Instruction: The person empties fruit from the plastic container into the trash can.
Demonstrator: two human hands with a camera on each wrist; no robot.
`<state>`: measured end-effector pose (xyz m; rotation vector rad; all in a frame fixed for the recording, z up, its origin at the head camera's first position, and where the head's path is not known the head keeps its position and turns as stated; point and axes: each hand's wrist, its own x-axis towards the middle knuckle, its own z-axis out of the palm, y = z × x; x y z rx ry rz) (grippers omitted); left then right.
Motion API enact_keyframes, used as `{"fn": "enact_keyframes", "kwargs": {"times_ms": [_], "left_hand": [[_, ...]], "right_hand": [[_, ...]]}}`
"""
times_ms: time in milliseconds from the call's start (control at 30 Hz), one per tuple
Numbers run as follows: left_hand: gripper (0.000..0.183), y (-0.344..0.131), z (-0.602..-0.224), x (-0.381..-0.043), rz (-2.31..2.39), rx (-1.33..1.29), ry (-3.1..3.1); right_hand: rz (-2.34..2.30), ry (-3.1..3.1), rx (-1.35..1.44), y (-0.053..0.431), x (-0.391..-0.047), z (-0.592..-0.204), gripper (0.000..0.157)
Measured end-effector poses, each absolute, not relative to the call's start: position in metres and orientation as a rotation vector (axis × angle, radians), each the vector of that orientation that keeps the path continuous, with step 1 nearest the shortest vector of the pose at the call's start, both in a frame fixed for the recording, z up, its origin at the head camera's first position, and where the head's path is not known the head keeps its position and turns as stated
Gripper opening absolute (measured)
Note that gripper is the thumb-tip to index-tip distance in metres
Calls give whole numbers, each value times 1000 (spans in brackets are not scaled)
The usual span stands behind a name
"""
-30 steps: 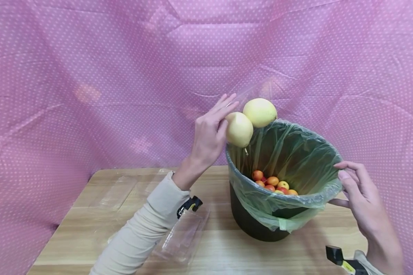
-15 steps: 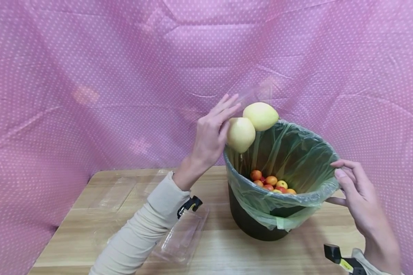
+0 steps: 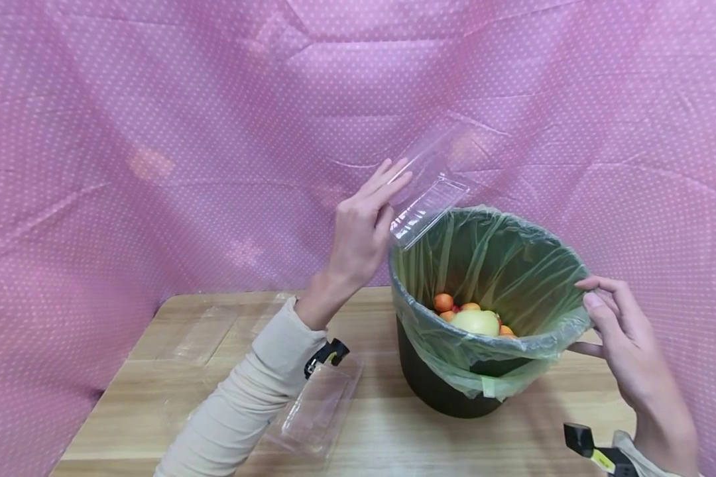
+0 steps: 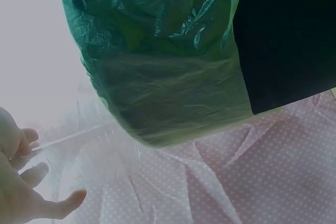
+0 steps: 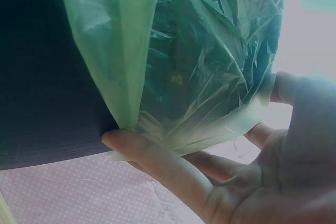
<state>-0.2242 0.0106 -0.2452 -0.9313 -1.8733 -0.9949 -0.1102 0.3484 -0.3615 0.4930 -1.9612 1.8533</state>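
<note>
My left hand [image 3: 360,232] holds a clear plastic container [image 3: 432,205], tilted over the left rim of a black trash bin [image 3: 432,387]. In the left wrist view, my left fingers [image 4: 65,205] are at the container's edge, beside the bin. A green plastic bag [image 3: 537,265] lines the bin and folds down over its rim. Inside, a pale yellow pear [image 3: 476,322] lies on several small orange-red fruits [image 3: 443,303]. My right hand [image 3: 629,338] grips the bin's right rim, with fingers spread along the bag's outside in the right wrist view. The bin's bottom is hidden.
More clear plastic containers lie on the wooden table [image 3: 382,437]: one [image 3: 319,411] beside my left forearm, others [image 3: 205,334] farther left. A pink dotted cloth [image 3: 215,132] hangs behind and around the table.
Two pears have left the clear container and dropped into the bin, where one shows on top of the smaller fruits. Both hands have hardly moved.
</note>
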Motion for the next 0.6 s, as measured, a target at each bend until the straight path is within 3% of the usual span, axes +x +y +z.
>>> {"fn": "enact_keyframes", "kwargs": {"times_ms": [600], "left_hand": [[44,-50,-287,-222,-1439,-591,-1894]], "right_hand": [[1866,-1938,544,353,-112,-363,29]]}}
